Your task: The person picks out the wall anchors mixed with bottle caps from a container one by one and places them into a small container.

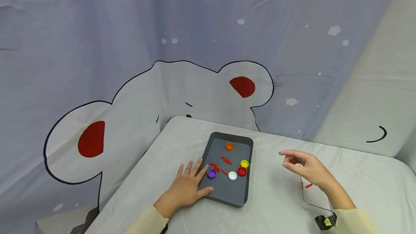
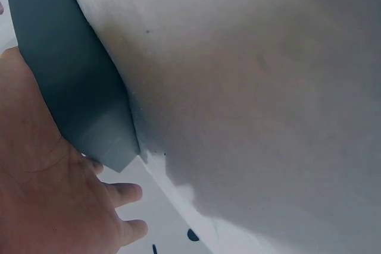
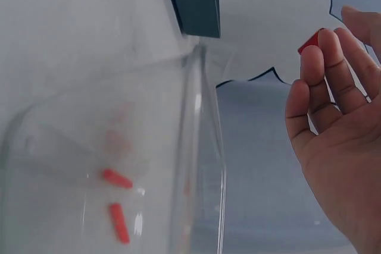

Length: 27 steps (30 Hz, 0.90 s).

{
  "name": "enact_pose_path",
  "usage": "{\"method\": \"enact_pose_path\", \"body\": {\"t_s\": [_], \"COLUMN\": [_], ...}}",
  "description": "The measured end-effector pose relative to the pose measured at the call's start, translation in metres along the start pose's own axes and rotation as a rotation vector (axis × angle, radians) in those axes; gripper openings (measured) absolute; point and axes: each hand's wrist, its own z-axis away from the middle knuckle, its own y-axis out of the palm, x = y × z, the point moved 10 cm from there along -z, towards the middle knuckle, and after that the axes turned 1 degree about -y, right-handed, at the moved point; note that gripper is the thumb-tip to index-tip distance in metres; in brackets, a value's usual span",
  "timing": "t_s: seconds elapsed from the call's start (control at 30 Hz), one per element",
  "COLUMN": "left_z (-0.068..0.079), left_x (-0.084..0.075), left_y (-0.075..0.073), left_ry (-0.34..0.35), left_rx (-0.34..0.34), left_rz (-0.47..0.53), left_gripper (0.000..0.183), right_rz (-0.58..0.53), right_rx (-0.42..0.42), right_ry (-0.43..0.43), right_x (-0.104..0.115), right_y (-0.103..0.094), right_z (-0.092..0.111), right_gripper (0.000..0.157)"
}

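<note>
Gray tray (image 1: 227, 194) leads, folks; clear box (image 3: 191, 117) sits R of it. L hand (image 1: 186, 189), fingers spread, rests on the tray's L rim, gripping nothing. R hand (image 1: 308, 169), fingers loosely bent, thumb apart (no grip seen), hovers R of tray. Inside tray: five round cups, orange cup (image 1: 229, 146) toward far end, purple cup (image 1: 211, 173) toward L wall, plus red sticks (image 1: 224, 172) btwn; more in box.

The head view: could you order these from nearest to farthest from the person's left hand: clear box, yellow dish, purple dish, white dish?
From the left hand:
1. Purple dish, on the tray's left side
2. White dish, right of the purple one
3. Yellow dish, near the tray's right edge
4. Clear box, beyond the tray's right side
</note>
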Motion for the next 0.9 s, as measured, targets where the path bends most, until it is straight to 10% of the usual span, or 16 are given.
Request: {"method": "enact_pose_path", "body": {"t_s": [0.9], "left_z": [-0.001], "left_x": [-0.001], "left_y": [0.001], "left_ry": [0.008], "left_rx": [0.007], "left_rz": [0.004], "left_gripper": [0.081], "right_rz": [-0.119], "right_rx": [0.193], "right_ry": [0.034], "right_x": [0.011], "right_y": [0.073], "right_z": [-0.075], "right_gripper": [0.038]}}
